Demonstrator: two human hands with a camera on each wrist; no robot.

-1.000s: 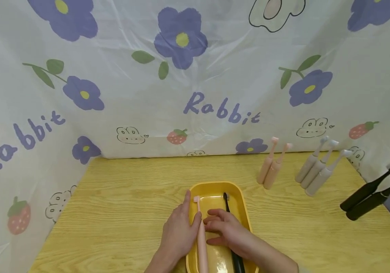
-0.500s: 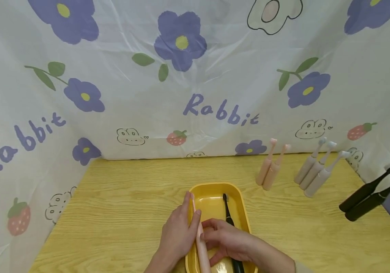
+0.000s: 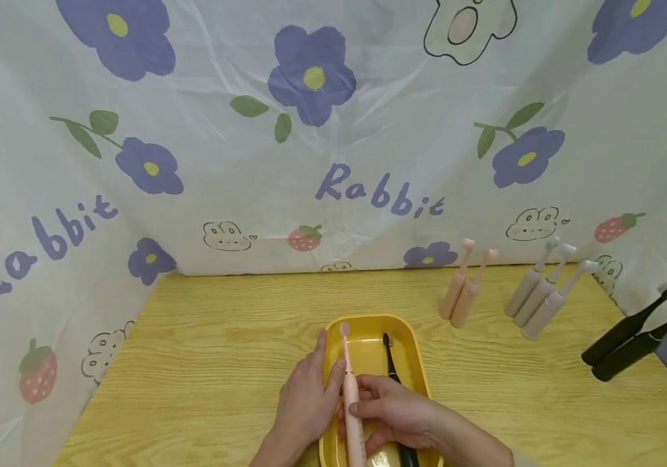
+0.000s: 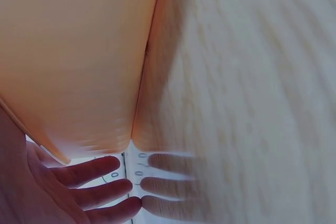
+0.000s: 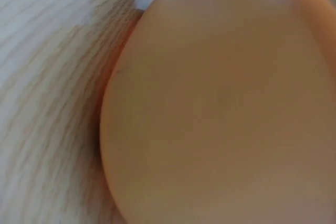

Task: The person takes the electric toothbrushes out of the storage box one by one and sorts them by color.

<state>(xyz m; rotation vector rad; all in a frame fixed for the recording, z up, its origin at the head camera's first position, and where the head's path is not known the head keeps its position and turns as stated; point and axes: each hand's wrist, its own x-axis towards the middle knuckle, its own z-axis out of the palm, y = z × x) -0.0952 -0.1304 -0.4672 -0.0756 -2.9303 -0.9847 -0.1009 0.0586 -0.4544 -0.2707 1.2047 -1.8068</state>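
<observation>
In the head view, my right hand (image 3: 400,415) holds a pink electric toothbrush (image 3: 353,421) by its handle, thumb on top and fingers beneath. Its small brush head points away from me, near the far left corner of a yellow tray (image 3: 377,319). My left hand (image 3: 307,395) lies along the tray's left side, thumb over the rim beside the toothbrush. The left wrist view shows its fingers (image 4: 89,171) straight and spread, next to the tray's outer wall (image 4: 79,66). A black electric toothbrush (image 3: 390,357) lies along the tray's right side, partly behind my right hand.
On the wood-grain table (image 3: 222,363), two pink toothbrushes (image 3: 462,295), several grey-white toothbrushes (image 3: 544,295) and two black toothbrushes (image 3: 631,337) lie in groups to the right. A patterned curtain (image 3: 252,175) closes the back and sides. The tray's wall (image 5: 210,103) fills the right wrist view.
My right hand's fingers have closed round the pink toothbrush. Its head swung left to the tray's rim, then back right and further away, and has turned over. The left hand stays on the tray.
</observation>
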